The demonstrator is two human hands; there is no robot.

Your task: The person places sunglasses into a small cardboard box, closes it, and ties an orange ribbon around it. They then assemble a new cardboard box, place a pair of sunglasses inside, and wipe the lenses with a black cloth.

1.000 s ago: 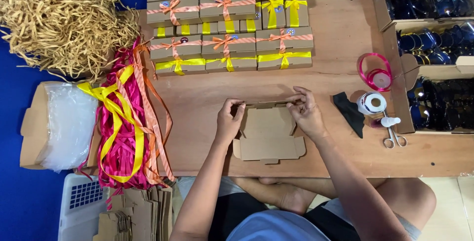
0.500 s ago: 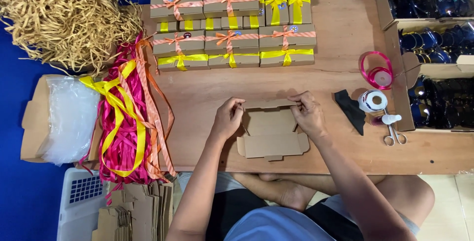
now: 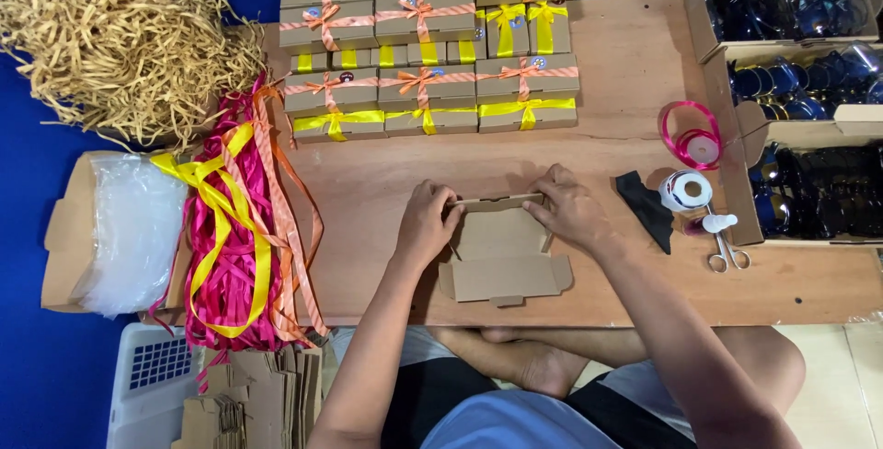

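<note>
The flat brown cardboard box (image 3: 501, 256) I am folding lies near the front edge of the wooden bench (image 3: 368, 210), right in front of me, its lid flap spread open toward my lap. My left hand (image 3: 426, 224) pinches the left end of the box's raised back wall, fingers curled tight over the edge. My right hand (image 3: 570, 210) grips the right end of the same wall, thumb and fingers closed on the cardboard, so both hands are grasping the box.

Farther back on the bench stand rows of finished boxes (image 3: 428, 44) tied with orange and yellow ribbon, packed side by side and stacked. To my right, apart from the box, lie a black piece of cloth (image 3: 647, 210), a white roll of tape (image 3: 685, 190) and a small pair of scissors (image 3: 722, 245), with a spool of pink ribbon (image 3: 692, 136) just beyond them. Past those, open cartons hold dark glassware (image 3: 800, 7).

At the left edge of the bench hangs a bundle of pink, yellow and orange ribbons (image 3: 235, 228), draping over the side. Beside it sits an open carton of clear plastic bags (image 3: 129, 228), and behind that a heap of straw-coloured paper shred (image 3: 110, 35). Down by my left knee is a stack of unfolded cardboard blanks (image 3: 258, 403) next to a white crate (image 3: 156, 375).
</note>
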